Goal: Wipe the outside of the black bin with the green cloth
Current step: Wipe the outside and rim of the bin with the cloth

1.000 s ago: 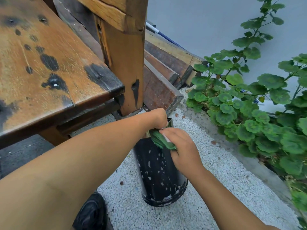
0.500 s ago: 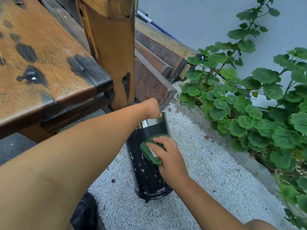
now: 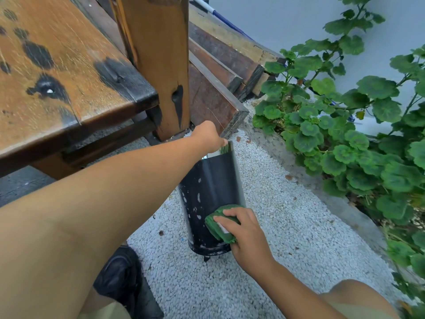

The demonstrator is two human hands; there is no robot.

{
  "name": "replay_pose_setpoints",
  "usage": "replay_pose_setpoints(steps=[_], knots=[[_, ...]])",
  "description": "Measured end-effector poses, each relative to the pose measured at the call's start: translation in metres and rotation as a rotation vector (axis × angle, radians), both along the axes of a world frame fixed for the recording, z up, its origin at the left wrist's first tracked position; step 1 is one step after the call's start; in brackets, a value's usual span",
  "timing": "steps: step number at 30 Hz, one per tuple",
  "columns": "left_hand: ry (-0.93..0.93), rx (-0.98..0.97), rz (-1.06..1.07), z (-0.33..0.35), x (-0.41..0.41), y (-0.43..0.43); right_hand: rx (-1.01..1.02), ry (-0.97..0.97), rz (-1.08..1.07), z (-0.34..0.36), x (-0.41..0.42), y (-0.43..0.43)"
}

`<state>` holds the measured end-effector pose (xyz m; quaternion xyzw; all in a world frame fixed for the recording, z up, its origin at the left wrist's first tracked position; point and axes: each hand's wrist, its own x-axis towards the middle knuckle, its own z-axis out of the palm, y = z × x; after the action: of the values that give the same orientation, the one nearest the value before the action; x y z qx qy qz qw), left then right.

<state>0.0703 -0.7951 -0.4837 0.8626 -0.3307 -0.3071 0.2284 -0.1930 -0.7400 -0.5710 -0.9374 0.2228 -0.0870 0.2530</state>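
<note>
Since a second ago the right hand (image 3: 247, 236) has slid the green cloth (image 3: 219, 223), pressed under its fingers, from rim to low on the black bin (image 3: 211, 185) at frame centre; the left hand (image 3: 208, 135) clasps the rim, so one downstroke looks nearly finished.

A person's right hand (image 3: 247, 236) presses a folded green cloth (image 3: 219, 223) against the lower side of a black bin (image 3: 208, 187) at centre frame; the left hand (image 3: 208, 135) grips the bin's top rim, the forearm crossing from the lower left; white flecks dot the bin's left side; the bin stands on pale gravel (image 3: 287, 226), just beside a wooden post (image 3: 158, 65); a stained wooden tabletop (image 3: 57, 72) fills the upper left; stacked planks (image 3: 220, 65) lie behind; leafy green plants (image 3: 356, 134) crowd the right; a dark shoe (image 3: 119, 277) shows at bottom.
</note>
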Motion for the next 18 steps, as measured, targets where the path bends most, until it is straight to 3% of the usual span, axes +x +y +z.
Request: replay_pose_setpoints(steps=[5, 8, 18], knots=[[0.102, -0.070, -0.176, 0.007, 0.012, 0.020, -0.004, 0.006, 0.018, 0.001, -0.003, 0.005], [0.114, 0.027, -0.289, 0.014, 0.027, 0.042, -0.007, 0.013, 0.028, 0.001, -0.003, 0.007], [0.194, -0.035, -0.061, -0.007, 0.076, 0.107, -0.020, 0.044, 0.075, -0.002, 0.012, 0.014]])
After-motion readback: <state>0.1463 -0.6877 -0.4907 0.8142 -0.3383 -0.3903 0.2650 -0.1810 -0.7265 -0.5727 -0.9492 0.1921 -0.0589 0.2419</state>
